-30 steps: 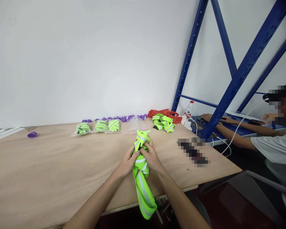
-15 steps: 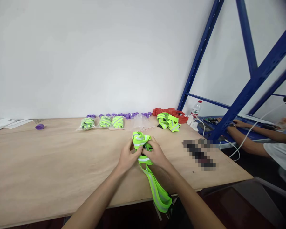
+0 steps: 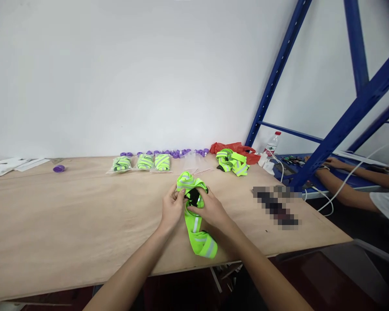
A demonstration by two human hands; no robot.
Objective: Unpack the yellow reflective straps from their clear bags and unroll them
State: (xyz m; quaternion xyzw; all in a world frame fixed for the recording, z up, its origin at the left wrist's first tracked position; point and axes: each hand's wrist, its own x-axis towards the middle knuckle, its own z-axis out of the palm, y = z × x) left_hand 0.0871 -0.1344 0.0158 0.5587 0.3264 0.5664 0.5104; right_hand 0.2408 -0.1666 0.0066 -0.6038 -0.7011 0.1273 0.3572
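The reflective strap (image 3: 194, 207) is gathering into a tighter bundle; its tail, hanging well over the counter (image 3: 68, 216) edge a second ago, is now lying short on the wood, so the rolling is advancing; the left hand (image 3: 171, 207) and right hand (image 3: 210, 209) are both closing their grip on the bundle; bagged straps (image 3: 144, 163) are lining the far edge.

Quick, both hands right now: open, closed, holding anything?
Left hand: closed on the neon reflective strap, at its bunched upper end.
Right hand: closed on the same strap, beside the left.
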